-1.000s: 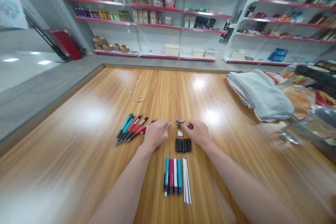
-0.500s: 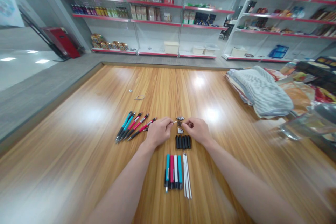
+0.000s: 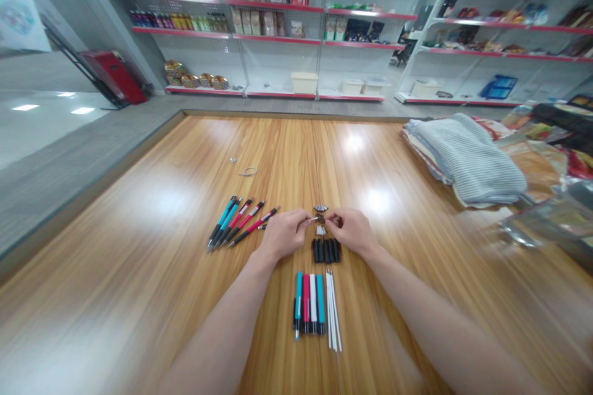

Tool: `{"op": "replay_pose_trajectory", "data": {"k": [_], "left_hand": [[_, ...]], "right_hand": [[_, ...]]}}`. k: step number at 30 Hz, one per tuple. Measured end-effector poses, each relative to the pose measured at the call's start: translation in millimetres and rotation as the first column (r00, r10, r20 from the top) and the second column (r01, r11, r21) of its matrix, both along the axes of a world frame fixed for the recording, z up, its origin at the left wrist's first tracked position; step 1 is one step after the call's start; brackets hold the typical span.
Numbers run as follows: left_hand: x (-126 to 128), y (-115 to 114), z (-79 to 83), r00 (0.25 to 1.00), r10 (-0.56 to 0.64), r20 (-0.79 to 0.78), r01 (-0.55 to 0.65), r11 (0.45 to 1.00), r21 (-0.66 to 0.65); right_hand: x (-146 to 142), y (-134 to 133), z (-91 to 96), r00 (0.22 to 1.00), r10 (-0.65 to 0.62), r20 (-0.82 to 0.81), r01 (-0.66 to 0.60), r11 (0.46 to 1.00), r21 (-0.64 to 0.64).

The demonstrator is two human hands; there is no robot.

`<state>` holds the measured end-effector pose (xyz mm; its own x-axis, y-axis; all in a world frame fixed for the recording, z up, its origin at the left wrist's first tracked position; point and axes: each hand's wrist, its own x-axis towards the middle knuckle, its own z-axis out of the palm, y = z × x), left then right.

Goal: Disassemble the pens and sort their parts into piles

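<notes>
Wood-grain table (image 3: 269, 142), slim pale rod (image 3: 315, 218) above its middle

Glossy brown planks run toward the table's far edge, ceiling light pooling on them in white patches. The rod is thin, straight and light in colour, held near the seam down the middle of the surface, well away from the left edge. The left hand (image 3: 285, 236) grips it between thumb and forefinger, its free end pointing at the right hand (image 3: 353, 228). That hand is curled, thumb and forefinger drawn together close to the rod's end; at this size it is impossible to tell whether they pinch anything.

Small dark bits (image 3: 320, 220) lie by the fingertips. Toward the far edge sits a fan of shiny metallic tips (image 3: 320, 208); on the near side come little white pieces (image 3: 320, 230), then a row of black cylindrical sleeves (image 3: 327, 251). Nearer still are smooth tubular barrels (image 3: 306, 296) in turquoise, red and white, beside slender white refills (image 3: 333, 315).

Turquoise and red pens (image 3: 243, 222) with black grips slant on the left, the left hand partly hiding one. A grey loop (image 3: 249, 171) and a silver disc (image 3: 233, 160) lie toward the far edge. By the right edge are folded cloths (image 3: 467, 160), the top one ribbed, crinkled packets (image 3: 532, 163) and a blurred clear container (image 3: 551, 213). Red-edged shelves (image 3: 278, 7) stand beyond.
</notes>
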<state>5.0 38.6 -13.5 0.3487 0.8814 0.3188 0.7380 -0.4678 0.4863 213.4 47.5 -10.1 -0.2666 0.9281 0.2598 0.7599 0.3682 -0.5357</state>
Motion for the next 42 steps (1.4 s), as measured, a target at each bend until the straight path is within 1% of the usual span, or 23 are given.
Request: {"op": "replay_pose_trajectory", "data": {"k": [16, 26, 34, 37, 40, 42], "left_hand": [[0.2, 1.5, -1.5, 1.0, 0.003, 0.013, -0.003, 1.0, 0.026], [0.6, 1.1, 0.5, 1.0, 0.015, 0.008, -0.015, 1.0, -0.006], [0.8, 1.3, 0.4, 1.0, 0.016, 0.004, -0.016, 1.0, -0.009], [0.6, 1.1, 0.9, 1.0, 0.011, 0.003, -0.011, 1.0, -0.006], [0.6, 0.2, 1.5, 1.0, -0.001, 0.014, 0.001, 1.0, 0.009], [1.1, -0.7, 1.8, 0.999, -0.018, 0.035, 0.017, 1.0, 0.026]], "right_hand": [[0.1, 1.2, -1.2, 1.0, 0.02, -0.005, -0.021, 1.0, -0.018], [-1.2, 1.7, -0.5, 1.0, 0.009, -0.018, -0.01, 0.999, -0.043], [-0.6, 2.7, -2.4, 1.0, 0.011, -0.025, -0.011, 0.999, -0.033], [-0.2, 2.5, -4.2, 0.998, 0.017, -0.052, -0.019, 0.999, -0.03], [-1.0, 1.1, -4.4, 0.99, 0.032, -0.139, -0.035, 0.999, -0.024], [-2.6, -0.1, -3.2, 0.977, 0.067, -0.204, -0.069, 0.998, 0.0]]}}
